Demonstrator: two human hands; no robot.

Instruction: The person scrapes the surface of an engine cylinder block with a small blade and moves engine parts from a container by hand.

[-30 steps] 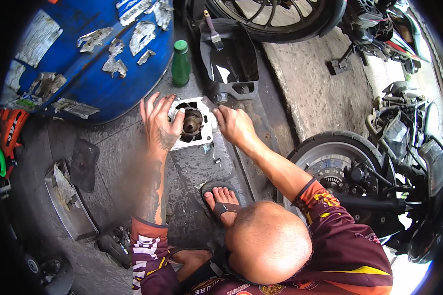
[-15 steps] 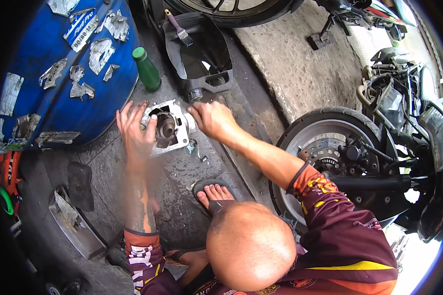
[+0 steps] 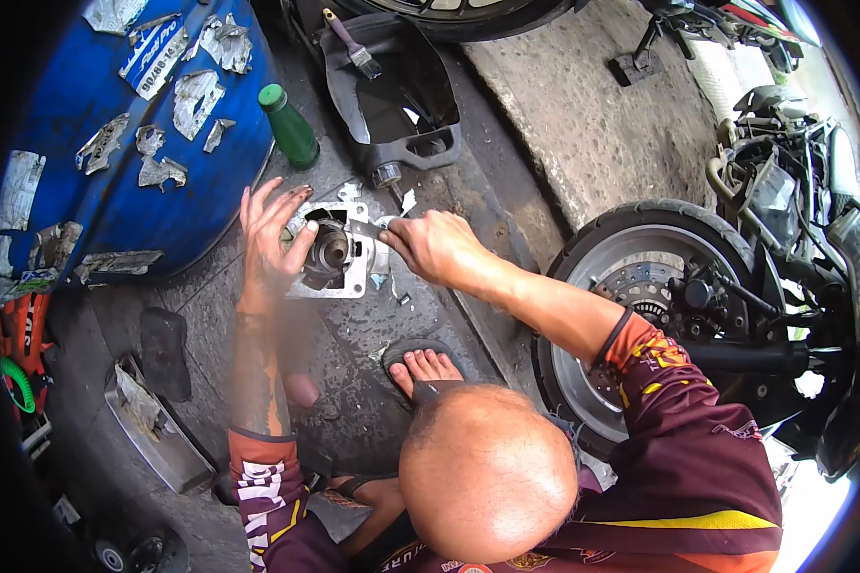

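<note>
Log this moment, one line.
Left hand: on metal housing; right hand: gripping flat blade at housing's edge; green bottle: on floor nearby

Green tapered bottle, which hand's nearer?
Left: the left hand is just below the green tapered bottle in the picture, while the right hand is farther off, below and to its right.

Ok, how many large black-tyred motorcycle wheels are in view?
2: one wheel cut off by the top edge; another wheel right of the person's bare right hand. Others may be hidden.

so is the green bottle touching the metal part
Apart: the head view shows a strip of dark floor between the green bottle and the metal part.
</note>
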